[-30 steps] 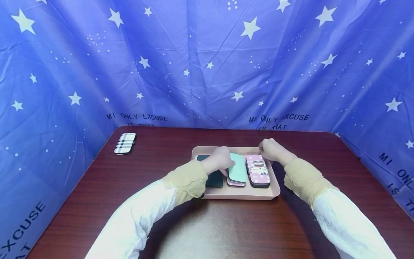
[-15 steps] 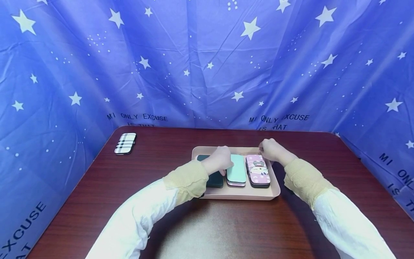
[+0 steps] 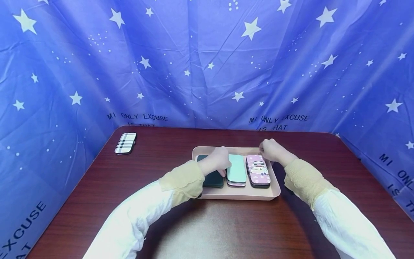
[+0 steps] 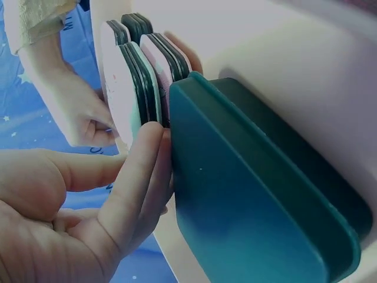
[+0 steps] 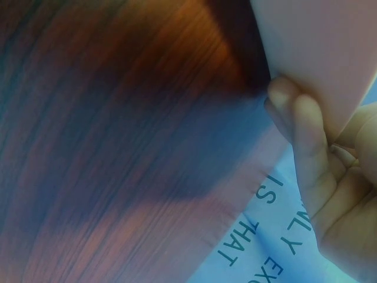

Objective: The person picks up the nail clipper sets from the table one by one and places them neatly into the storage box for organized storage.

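Observation:
A peach tray [image 3: 239, 196] holds several flat cases with rounded corners. My left hand [image 3: 217, 160] is over the dark green case [image 3: 213, 180], beside the mint case [image 3: 237, 169]. In the left wrist view, the left hand's fingers [image 4: 138, 183] are straight, the fingertips at the mint case's edge and the thumb apart from them. The mint case lies flat on a pink case [image 3: 236, 185]. To its right is a pink cartoon case [image 3: 258, 171] with a black edge. My right hand [image 3: 273, 149] pinches the tray's far right corner between thumb and fingers.
A white plaid case [image 3: 125, 143] lies by itself at the table's far left. The dark red wooden table [image 3: 168, 144] reaches back to a blue star-printed curtain [image 3: 207, 64].
The mint case, tilted a second ago, has come down level on the pink case. My left hand has drawn slightly left from it. The right hand keeps its place on the tray corner.

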The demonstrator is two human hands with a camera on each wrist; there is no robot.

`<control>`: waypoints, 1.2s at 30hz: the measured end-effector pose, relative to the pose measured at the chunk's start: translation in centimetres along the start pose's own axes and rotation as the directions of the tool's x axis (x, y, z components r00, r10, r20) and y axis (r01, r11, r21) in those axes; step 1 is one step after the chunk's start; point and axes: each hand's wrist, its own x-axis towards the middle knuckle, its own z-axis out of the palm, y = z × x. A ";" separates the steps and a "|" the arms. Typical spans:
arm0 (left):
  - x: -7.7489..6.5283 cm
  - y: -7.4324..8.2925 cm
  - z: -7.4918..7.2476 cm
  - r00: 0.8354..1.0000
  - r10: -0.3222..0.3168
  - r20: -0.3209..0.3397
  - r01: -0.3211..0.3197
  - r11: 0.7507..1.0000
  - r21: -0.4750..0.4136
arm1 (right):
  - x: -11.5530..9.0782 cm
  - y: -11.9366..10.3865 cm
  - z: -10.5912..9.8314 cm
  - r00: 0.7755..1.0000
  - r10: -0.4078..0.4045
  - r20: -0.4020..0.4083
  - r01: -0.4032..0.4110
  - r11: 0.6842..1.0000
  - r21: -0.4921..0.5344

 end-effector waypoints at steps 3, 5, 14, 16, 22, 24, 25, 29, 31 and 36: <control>-0.3 -0.1 -0.2 1.000 0.003 0.012 -0.002 0.999 -0.050 | 0.0 0.0 0.0 1.000 0.000 -0.001 0.000 1.000 0.000; -0.5 -0.2 -0.5 1.000 0.009 0.021 -0.008 0.996 -0.087 | -0.1 -0.1 -0.1 1.000 0.003 0.003 -0.003 1.000 0.006; -1.6 -0.3 -1.4 0.998 0.051 0.027 -0.047 0.990 -0.131 | -0.1 0.1 0.0 1.000 0.007 0.000 -0.007 0.999 0.037; -2.0 -0.3 -1.6 0.998 0.062 0.014 -0.059 0.988 -0.145 | -0.2 0.1 0.0 1.000 0.004 0.002 -0.004 0.998 0.067; -3.6 -0.2 -2.3 0.993 0.111 -0.033 -0.116 0.972 -0.205 | -0.5 0.0 -0.1 1.000 -0.013 -0.005 0.013 0.994 0.111; -4.1 -0.2 -2.6 0.989 0.139 -0.047 -0.145 0.966 -0.215 | -0.5 -0.1 -0.1 1.000 -0.004 0.000 0.004 0.994 0.108; -4.4 -0.3 -2.8 0.987 0.150 -0.053 -0.158 0.963 -0.220 | -0.5 -0.1 -0.1 1.000 0.018 0.019 -0.020 0.994 0.107; -5.2 -0.3 -3.2 0.975 0.197 -0.103 -0.214 0.957 -0.194 | -0.5 -0.2 -0.2 0.999 0.033 0.027 -0.036 0.995 0.088; -5.8 -0.2 -3.5 0.963 0.227 -0.146 -0.248 0.957 -0.149 | -0.6 -0.2 -0.2 0.999 0.032 0.031 -0.035 0.996 0.088; -7.4 -0.3 -4.2 0.927 0.279 -0.252 -0.293 0.956 -0.017 | -0.6 -0.3 -0.2 0.999 0.032 0.040 -0.035 0.995 0.093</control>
